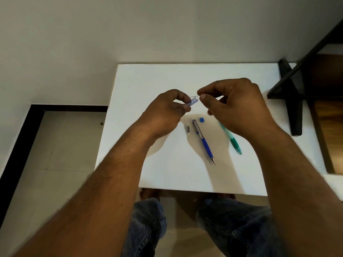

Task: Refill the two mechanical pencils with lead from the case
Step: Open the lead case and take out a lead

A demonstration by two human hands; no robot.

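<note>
White table holds the blue pencil and green pencil below our hands; our left hand grips the lead case, mouth rightward; our right hand pinches a lead there. We judge the blue pencil's top end nearest that lead.

The left hand pinches a small clear lead case; the right hand pinches a thin lead at its open end. Below the hands lie a blue pencil, its cap, a blue lid, and a green pencil partly under the right wrist.
</note>
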